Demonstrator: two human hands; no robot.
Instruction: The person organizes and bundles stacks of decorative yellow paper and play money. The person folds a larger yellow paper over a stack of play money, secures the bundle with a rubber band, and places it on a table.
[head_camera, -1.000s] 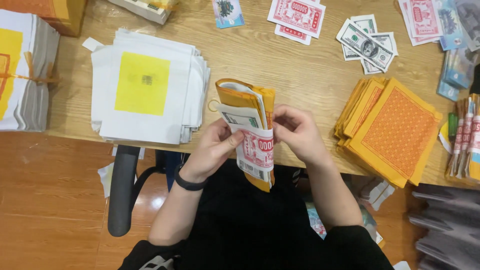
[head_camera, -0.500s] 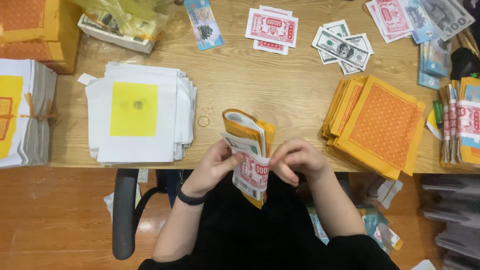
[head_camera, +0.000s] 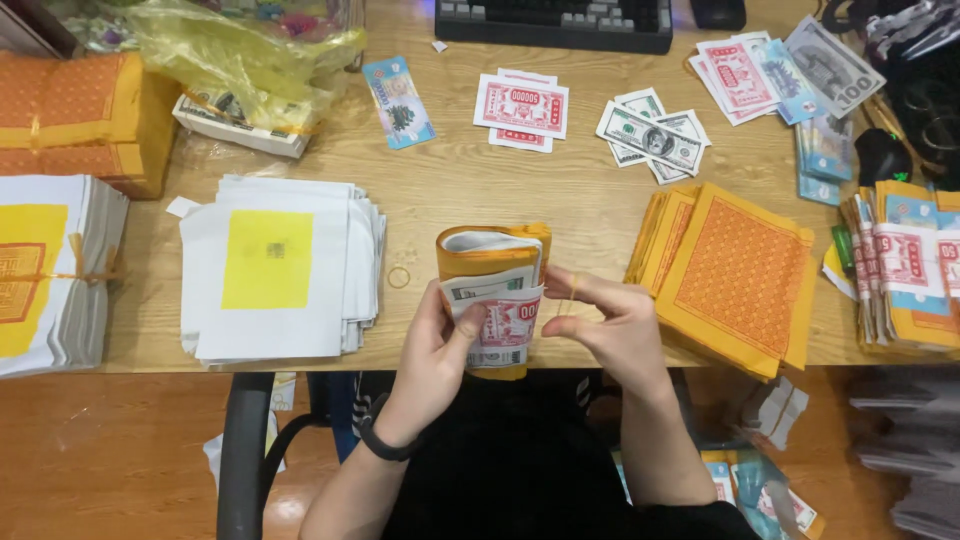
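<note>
Pale wooden desk (head_camera: 470, 195) carries scattered paper notes, white sheet stacks and orange paper piles above an orange-brown floor. A black keyboard (head_camera: 555, 22) is cut off at the top edge. The folded orange-wrapped paper bundle (head_camera: 495, 300) stands at the desk's near edge, gripped by the left hand (head_camera: 435, 355); the right hand (head_camera: 605, 320) spreads open beside it, fingertips touching.

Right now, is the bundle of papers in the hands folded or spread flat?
Folded. The bundle curves over at its top, orange sheet outside, notes inside. The left hand holds it; the right hand is open beside it.
</note>
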